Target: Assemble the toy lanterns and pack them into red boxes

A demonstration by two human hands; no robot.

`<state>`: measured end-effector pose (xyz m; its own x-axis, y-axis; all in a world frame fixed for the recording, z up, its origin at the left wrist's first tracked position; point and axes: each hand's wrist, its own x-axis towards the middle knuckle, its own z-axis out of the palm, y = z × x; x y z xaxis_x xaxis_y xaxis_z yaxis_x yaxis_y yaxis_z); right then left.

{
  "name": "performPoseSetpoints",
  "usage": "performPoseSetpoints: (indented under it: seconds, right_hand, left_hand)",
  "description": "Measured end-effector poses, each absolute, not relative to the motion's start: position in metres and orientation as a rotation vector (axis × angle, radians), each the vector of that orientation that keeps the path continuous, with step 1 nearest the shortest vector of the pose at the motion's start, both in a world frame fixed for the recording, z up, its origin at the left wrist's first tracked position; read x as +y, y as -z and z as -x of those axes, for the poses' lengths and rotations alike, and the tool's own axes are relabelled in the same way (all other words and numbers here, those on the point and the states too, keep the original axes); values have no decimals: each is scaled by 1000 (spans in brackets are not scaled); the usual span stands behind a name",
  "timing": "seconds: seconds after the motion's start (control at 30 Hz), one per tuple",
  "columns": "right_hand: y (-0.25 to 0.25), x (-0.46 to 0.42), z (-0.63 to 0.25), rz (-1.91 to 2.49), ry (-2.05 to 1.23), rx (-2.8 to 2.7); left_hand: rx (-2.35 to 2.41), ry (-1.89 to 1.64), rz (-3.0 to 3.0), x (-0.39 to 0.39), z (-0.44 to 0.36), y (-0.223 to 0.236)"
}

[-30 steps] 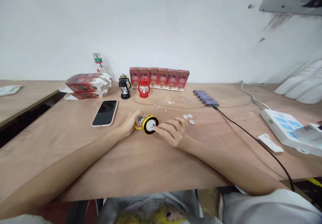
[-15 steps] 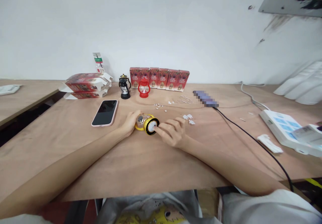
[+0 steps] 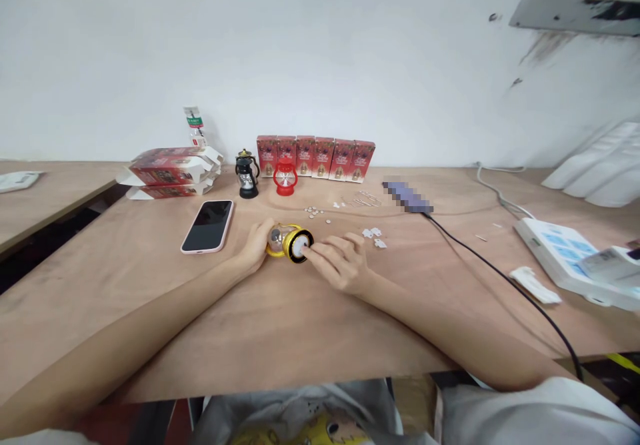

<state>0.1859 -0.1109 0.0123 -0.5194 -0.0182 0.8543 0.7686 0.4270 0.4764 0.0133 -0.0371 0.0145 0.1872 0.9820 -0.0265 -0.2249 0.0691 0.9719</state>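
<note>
A small gold lantern with a clear globe lies on its side above the wooden table, its base turned toward the right. My left hand grips it at the top end. At the black-rimmed base, the bent fingers of my right hand reach a white round piece. A dark spot shows by the fingertips; whether they pinch something small is too fine to see. Beyond my hands lie several small round discs, and white cut-out pieces are right of them.
Behind stand a black lantern, a red lantern and a row of red boxes. Open red cartons and a phone lie left. Rightward are a blurred device, its black cable and a white power strip.
The lantern's base has tipped slightly up and left, with my right fingertips staying on it. My left grip is the same. The whole view has shifted a little.
</note>
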Motion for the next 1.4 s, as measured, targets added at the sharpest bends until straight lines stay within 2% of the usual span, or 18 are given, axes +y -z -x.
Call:
performPoseSetpoints:
  seconds: [0.23, 1.4]
  right_hand:
    - [-5, -102, -189, 608, 1059, -1888]
    - [8, -94, -197, 580, 916, -2044]
  left_hand:
    - [899, -1128, -1023, -36, -14, -16]
    - [914, -1227, -1069, -33, -11, -8]
